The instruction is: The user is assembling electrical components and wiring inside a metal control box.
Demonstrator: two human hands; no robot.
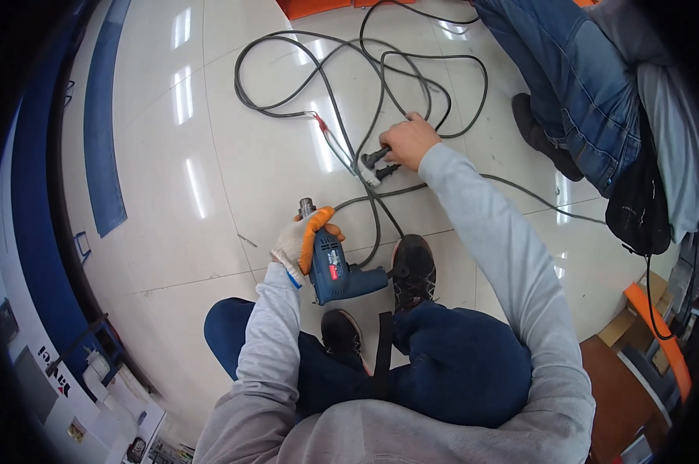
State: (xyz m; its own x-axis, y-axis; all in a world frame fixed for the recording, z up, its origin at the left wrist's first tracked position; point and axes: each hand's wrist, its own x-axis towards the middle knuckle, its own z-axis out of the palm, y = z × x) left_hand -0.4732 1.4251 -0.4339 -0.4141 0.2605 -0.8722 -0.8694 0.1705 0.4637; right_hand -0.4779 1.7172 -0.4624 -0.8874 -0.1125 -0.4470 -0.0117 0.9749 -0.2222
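Observation:
My left hand [297,243], in a white and orange work glove, is wrapped round the front body of a blue power drill [338,272]. The drill's metal chuck [307,206] points away from me, and its handle lies to the right, by my shoe. My bare right hand [413,141] is low over the floor, its fingers closed on a black plug [375,157]. Beside it are another black plug [386,172] and a white connector [369,175]. Part of the grip is hidden behind the hand. Red and green wire ends [321,124] show at a cable end close by.
Black cable [264,106] lies in tangled loops over the pale tiled floor [164,255]. Another person in jeans [581,85] is close at the right, with a black bag [639,209] beside them. Blue metalwork [36,209] runs along the left; boxes [635,329] stand at lower right.

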